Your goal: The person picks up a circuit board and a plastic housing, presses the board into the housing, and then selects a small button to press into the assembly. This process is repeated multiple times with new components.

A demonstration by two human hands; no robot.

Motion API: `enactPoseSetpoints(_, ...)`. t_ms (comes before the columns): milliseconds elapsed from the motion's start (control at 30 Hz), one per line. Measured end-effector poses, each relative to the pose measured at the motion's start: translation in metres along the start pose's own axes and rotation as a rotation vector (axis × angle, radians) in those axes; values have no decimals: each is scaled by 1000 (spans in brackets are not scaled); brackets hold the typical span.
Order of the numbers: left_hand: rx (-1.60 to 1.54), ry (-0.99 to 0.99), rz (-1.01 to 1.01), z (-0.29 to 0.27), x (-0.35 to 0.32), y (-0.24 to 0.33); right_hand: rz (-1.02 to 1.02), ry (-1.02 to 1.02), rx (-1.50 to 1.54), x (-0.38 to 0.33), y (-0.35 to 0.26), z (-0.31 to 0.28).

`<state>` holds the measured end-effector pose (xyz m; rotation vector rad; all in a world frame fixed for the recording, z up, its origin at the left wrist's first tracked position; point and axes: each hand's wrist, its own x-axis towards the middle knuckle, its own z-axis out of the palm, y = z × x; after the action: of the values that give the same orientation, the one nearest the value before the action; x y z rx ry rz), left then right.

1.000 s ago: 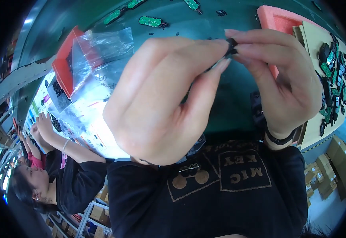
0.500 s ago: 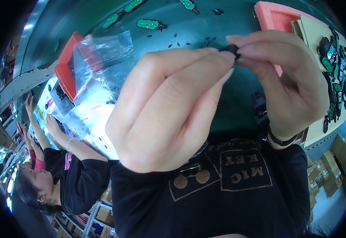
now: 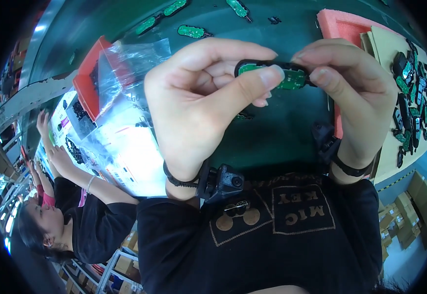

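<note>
Bare left hand gripping an oblong black-cased green circuit board, bare right hand at its end, dark green surface below, red plastic bin leftward.

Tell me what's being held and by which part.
A black-edged green circuit board: left hand across its middle, right hand at its right end.

Left hand has rolled over: back was up, now thumb sits across the black part, whose green side has come into view. Left wrist's boxy device now exposed. At left, co-worker's hand reaches farther out than a second ago.
</note>
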<state>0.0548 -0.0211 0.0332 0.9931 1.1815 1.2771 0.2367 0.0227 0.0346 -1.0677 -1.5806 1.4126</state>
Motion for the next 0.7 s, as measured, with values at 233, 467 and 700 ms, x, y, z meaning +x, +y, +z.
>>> enactPoseSetpoints(233,-37,24,-30,1,6,-4,-438,-155,-407,11,-2,-1)
enactPoseSetpoints(467,262,93,203,-40,64,-20,-376,-59,-403,25,13,-10)
enactPoseSetpoints(700,419,251,15,-157,214,-50,-391,-320,-702,50,74,-9)
